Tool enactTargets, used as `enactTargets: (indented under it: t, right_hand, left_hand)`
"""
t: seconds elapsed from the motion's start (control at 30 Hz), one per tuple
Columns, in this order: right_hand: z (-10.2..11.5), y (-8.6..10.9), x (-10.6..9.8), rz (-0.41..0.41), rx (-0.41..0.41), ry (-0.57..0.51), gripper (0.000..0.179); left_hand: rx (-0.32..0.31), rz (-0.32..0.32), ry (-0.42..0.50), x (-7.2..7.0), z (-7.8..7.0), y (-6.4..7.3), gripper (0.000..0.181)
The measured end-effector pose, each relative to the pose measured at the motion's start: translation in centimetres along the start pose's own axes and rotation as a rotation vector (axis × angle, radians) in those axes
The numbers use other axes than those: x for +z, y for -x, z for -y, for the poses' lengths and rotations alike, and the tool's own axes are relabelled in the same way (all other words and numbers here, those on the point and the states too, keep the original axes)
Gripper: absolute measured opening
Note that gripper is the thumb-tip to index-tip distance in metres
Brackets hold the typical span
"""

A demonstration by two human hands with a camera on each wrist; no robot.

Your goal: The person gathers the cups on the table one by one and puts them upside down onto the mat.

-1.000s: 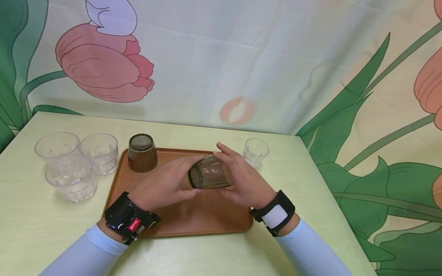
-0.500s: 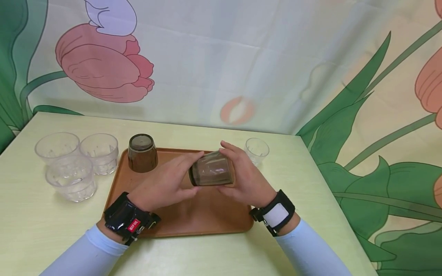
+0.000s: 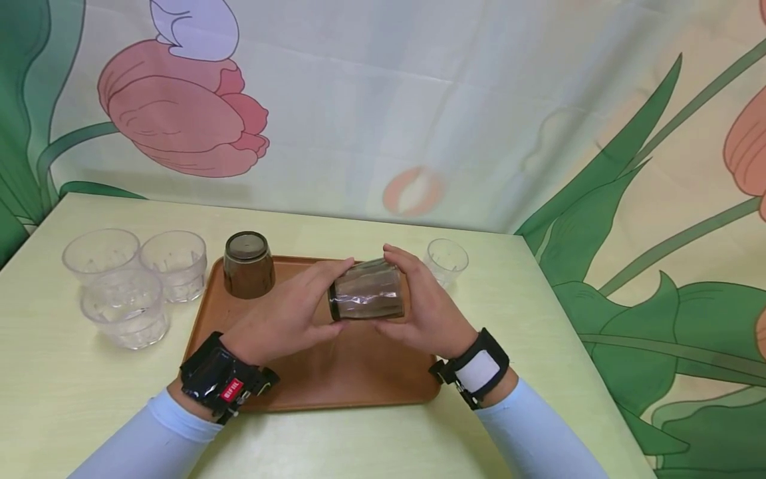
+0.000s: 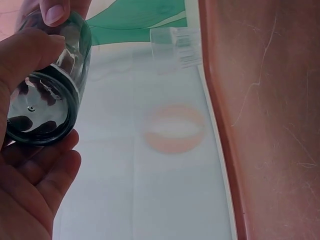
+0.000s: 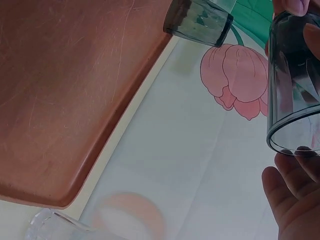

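Note:
A smoky grey tumbler [image 3: 366,293] lies sideways in the air over the brown tray [image 3: 341,376], held between both hands. My left hand [image 3: 278,313] grips its thick base end, which shows as a dark ring in the left wrist view. At the rim end, my right hand [image 3: 433,306] holds it with thumb and fingers on opposite sides; the right wrist view shows that open rim [image 5: 295,127]. A second smoky tumbler [image 3: 248,266] stands upside down on the tray's back left corner.
Left of the tray, several clear plastic cups [image 3: 173,266] stand close together on the pale table [image 3: 48,399]. One small clear cup [image 3: 447,261] stands behind the right hand. A printed curtain [image 3: 335,120] hangs at the table's back edge.
The held tumbler has turned a little between the hands, its rim end rising slightly. My right hand has shifted slightly up and right; the left has barely moved.

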State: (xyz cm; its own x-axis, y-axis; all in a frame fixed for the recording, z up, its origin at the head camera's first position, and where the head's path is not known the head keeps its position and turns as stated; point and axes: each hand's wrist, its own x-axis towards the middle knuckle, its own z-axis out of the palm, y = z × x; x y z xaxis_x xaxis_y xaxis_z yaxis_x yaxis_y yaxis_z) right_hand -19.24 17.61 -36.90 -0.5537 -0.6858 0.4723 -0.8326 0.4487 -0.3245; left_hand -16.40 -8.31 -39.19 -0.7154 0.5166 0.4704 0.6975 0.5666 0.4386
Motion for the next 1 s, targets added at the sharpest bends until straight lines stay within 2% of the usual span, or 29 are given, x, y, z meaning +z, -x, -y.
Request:
enactTargets:
  t: [0.33,0.63,0.77,0.87,1.0]
  right_hand:
    - [0.04,0.03,0.28,0.009,0.027,-0.077,0.106]
    - [-0.09,-0.04,0.41,0.017,0.023,-0.046,0.105]
    - [-0.02,0.07,0.49,0.031,0.046,-0.054,0.104]
    - [0.07,0.17,0.39,0.045,0.069,-0.054,0.109]
    - [-0.68,0.64,0.37,0.033,0.062,-0.074,0.122]
  left_hand:
    - [0.055,-0.037,-0.007,-0.01,-0.16,0.1,0.093]
    - [0.085,-0.047,-0.008,0.05,0.06,-0.01,0.089]
    - [0.1,-0.039,-0.006,0.1,0.34,-0.02,0.088]
    - [0.096,-0.034,-0.007,0.08,0.4,-0.03,0.088]
    - [0.058,-0.035,-0.018,-0.13,0.54,0.06,0.088]
